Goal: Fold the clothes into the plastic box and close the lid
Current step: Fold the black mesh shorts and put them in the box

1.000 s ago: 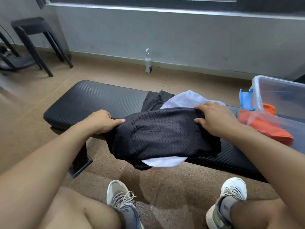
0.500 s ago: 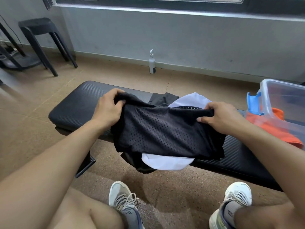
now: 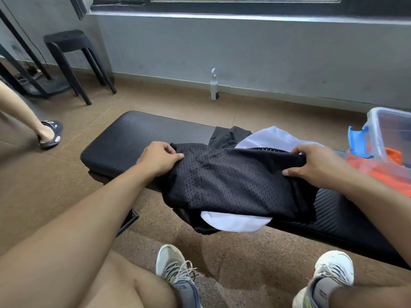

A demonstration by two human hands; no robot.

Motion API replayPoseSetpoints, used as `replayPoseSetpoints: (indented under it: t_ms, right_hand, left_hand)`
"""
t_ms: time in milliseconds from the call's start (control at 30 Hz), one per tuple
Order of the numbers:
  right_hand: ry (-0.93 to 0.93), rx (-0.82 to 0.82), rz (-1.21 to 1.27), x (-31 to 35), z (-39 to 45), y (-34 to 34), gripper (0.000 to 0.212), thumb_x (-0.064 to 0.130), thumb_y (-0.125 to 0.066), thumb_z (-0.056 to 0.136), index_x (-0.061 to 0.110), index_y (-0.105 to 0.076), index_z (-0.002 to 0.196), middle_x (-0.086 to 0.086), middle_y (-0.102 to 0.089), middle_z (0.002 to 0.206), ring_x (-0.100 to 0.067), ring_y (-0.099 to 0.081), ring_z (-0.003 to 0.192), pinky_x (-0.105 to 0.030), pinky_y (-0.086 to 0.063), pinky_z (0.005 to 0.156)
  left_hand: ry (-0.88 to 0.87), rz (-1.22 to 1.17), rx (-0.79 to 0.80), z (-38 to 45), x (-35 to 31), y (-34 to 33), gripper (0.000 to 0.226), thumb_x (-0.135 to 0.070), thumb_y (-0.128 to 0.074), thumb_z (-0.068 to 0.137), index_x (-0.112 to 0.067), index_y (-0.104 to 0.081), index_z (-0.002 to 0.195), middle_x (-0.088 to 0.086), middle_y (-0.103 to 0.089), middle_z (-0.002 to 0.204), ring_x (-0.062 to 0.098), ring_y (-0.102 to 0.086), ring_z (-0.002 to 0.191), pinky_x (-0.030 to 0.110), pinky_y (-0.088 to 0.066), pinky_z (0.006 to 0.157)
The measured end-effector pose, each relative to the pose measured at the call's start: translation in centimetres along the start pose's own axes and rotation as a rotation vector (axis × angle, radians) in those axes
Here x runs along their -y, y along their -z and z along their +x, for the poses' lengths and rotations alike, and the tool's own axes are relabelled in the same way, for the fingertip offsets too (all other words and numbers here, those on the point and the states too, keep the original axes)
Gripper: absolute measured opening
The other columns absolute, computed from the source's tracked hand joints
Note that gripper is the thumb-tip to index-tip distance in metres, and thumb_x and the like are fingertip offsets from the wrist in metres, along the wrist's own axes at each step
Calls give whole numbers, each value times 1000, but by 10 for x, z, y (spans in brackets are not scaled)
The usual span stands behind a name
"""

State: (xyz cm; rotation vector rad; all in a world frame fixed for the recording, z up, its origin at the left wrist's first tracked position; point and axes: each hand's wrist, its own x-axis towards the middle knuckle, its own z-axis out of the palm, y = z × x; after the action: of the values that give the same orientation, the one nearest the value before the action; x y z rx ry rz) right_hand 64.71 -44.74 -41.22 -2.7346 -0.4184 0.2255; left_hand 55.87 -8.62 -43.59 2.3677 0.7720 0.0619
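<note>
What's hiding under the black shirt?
Under the black mesh shirt lies a white garment, poking out front and back. A dark grey garment shows behind. Anything more beneath is covered.

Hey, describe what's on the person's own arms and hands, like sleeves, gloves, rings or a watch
Nothing is worn on them. The left hand and right hand are bare, with no gloves, rings or watch visible, and both forearms are uncovered as far as the frame shows, with no sleeve in sight.
</note>
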Motion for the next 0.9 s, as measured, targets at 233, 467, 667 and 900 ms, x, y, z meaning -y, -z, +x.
replayPoseSetpoints:
  t_ms: [233,467,667,900]
  right_hand:
    - [-69,-47,49,-2,1,1,22,35,-84,78,29,-67,91,-1,-67,95,-23,-61,86,-31,-43,72]
    - [-117,101,-53,3,-5,3,40,35,-83,78,28,-63,112,0,-64,100,-22,-62,92,-30,-48,75]
    - [-134,-15,72,12,-8,10,24,13,-68,82,28,-66,101,-5,-68,99,-19,-62,78,-24,-42,55]
    - [-127,-245,333,35,-23,38,33,11,-64,80,28,-67,108,2,-69,97,-17,-63,82,-27,-47,65]
  left_hand:
    - [88,-44,-223,12,5,9,15,-31,-59,98,-16,-57,99,8,-66,107,28,-56,98,36,-40,79]
    - [78,125,-12,17,12,2,73,-79,-51,82,-10,-71,96,12,-70,108,36,-62,109,41,-49,86]
    - [12,142,96,10,-7,-10,34,-48,-66,91,-15,-66,100,12,-71,111,33,-64,103,34,-46,80]
    - [-134,-200,-36,-10,-50,-7,23,-35,-59,98,-17,-53,112,4,-63,108,26,-58,100,34,-40,77]
